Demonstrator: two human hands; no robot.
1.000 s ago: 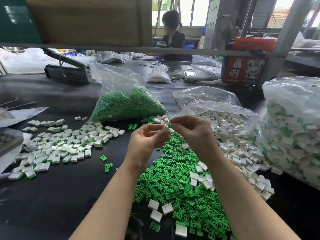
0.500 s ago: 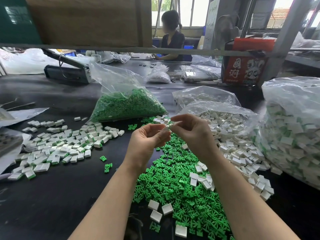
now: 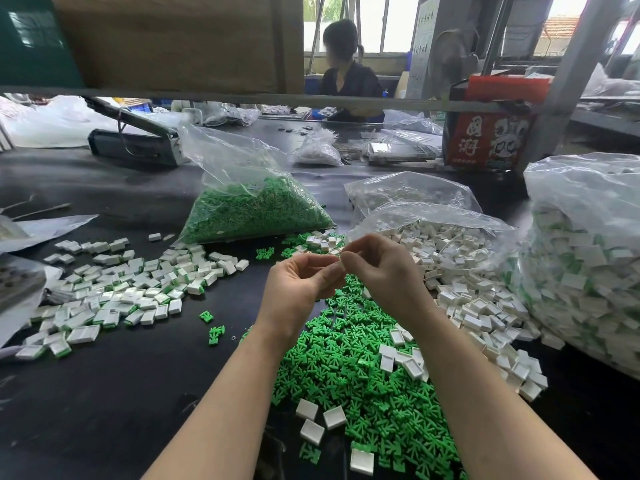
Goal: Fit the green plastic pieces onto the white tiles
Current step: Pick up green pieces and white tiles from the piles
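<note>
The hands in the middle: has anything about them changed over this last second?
Barely. The left hand and right hand stay raised together over the loose green pieces, fingers pinched on something small between them; what it is is hidden. The person at the back has turned their head. The piles and bags lie as before.

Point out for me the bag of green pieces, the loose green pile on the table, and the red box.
bag of green pieces [image 3: 256, 213], head view, on the green mass inside the clear bag
loose green pile [image 3: 360, 375], head view, middle of the heap
red box [image 3: 491, 140], head view, on its printed front face
</note>
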